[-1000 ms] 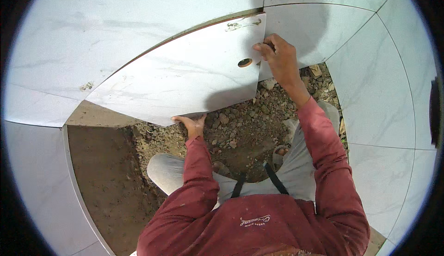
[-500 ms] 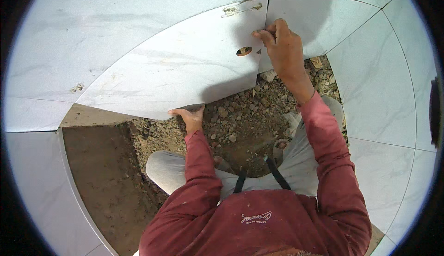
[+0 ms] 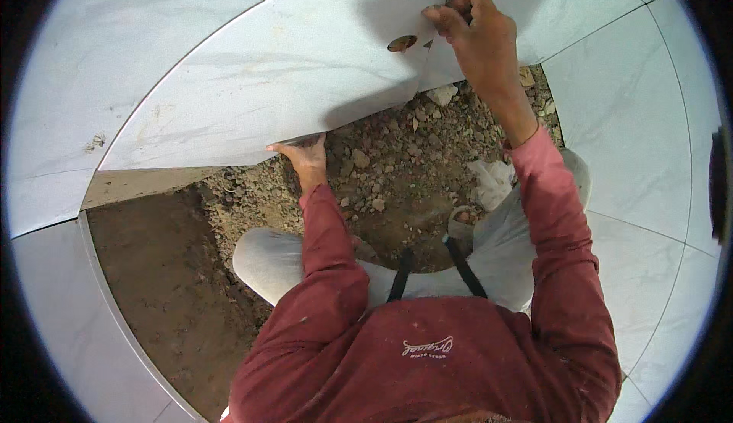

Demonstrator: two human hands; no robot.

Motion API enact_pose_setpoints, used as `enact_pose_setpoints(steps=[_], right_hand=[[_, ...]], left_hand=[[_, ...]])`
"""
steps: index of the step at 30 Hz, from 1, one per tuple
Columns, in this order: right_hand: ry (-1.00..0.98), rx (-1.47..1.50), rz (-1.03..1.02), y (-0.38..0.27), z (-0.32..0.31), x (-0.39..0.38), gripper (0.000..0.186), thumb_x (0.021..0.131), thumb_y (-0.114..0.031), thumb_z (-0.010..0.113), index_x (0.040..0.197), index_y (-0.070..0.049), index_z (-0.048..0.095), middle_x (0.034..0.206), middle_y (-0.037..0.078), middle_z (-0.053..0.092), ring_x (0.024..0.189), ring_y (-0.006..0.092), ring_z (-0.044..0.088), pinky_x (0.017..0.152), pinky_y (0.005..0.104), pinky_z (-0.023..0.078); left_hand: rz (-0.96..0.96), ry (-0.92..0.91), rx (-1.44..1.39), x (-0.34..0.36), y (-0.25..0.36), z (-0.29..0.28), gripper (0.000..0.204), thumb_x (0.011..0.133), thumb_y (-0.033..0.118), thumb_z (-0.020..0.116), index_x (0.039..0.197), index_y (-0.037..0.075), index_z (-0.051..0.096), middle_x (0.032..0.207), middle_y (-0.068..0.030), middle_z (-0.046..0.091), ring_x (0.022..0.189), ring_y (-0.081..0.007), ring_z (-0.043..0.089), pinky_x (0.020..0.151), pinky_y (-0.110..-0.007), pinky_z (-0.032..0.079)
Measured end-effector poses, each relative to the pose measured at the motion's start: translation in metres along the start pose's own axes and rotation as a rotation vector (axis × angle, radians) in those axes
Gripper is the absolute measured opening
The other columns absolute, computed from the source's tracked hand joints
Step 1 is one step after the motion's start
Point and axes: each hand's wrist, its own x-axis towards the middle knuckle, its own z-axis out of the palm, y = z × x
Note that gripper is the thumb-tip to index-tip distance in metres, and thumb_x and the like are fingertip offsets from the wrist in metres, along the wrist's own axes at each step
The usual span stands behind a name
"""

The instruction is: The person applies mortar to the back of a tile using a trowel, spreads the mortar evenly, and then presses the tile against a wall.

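Note:
A large white marbled tile (image 3: 252,79) with a small round hole (image 3: 402,43) lies in front of me, its near edge cut at an angle. My left hand (image 3: 307,165) grips this near edge, thumb at the rim and the other fingers partly hidden by the tile. Over the joint between this tile and the white tile to its right (image 3: 527,18), my right hand (image 3: 485,41) is closed in a pinch, thumb against fingers. What it holds there, if anything, is too small to make out.
Rubble and loose stones (image 3: 382,156) fill the gap between the tile and my legs. Smooth brown mortar or soil (image 3: 160,270) lies at left, beside a pale strip (image 3: 137,182). Laid white tiles (image 3: 626,125) surround the gap. A crumpled whitish piece (image 3: 492,182) rests near my right knee.
The view has shifted, so the tile and both hands appear higher in the picture. My left hand still holds the near edge, and my right hand stays pinched by the joint.

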Motion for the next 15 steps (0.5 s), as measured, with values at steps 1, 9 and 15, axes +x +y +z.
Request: enact_pose_setpoints(steps=[1, 9, 15], right_hand=[[0.004, 0.005, -0.002, 0.002, -0.001, 0.002, 0.036, 0.086, -0.027, 0.078, 0.084, 0.0, 0.055, 0.061, 0.015, 0.061, 0.054, 0.0311, 0.062, 0.053, 0.0408, 0.046], [0.065, 0.034, -0.08, -0.005, 0.007, -0.002, 0.032, 0.086, -0.023, 0.076, 0.087, -0.003, 0.052, 0.062, 0.014, 0.06, 0.061, 0.0364, 0.065, 0.054, 0.0447, 0.047], [0.007, 0.024, 0.017, -0.012, 0.004, 0.0, 0.033, 0.084, -0.019, 0.079, 0.086, -0.004, 0.049, 0.065, 0.015, 0.061, 0.062, 0.0389, 0.064, 0.054, 0.0462, 0.047]], left_hand=[[-0.016, 0.023, -0.044, 0.0, -0.001, 0.002, 0.113, 0.078, 0.094, 0.021, 0.161, 0.018, 0.008, 0.165, -0.0163, 0.008, 0.152, -0.0399, 0.009, 0.118, -0.069, 0.016], [-0.221, 0.215, -0.049, 0.029, 0.019, -0.024, 0.1, 0.085, 0.087, 0.021, 0.16, 0.021, 0.019, 0.166, -0.0097, 0.016, 0.151, -0.0381, 0.016, 0.115, -0.071, 0.014], [-0.229, 0.102, 0.17, 0.034, 0.024, -0.026, 0.09, 0.088, 0.083, 0.018, 0.155, 0.024, 0.033, 0.161, -0.0052, 0.031, 0.146, -0.0343, 0.028, 0.116, -0.065, 0.023]])
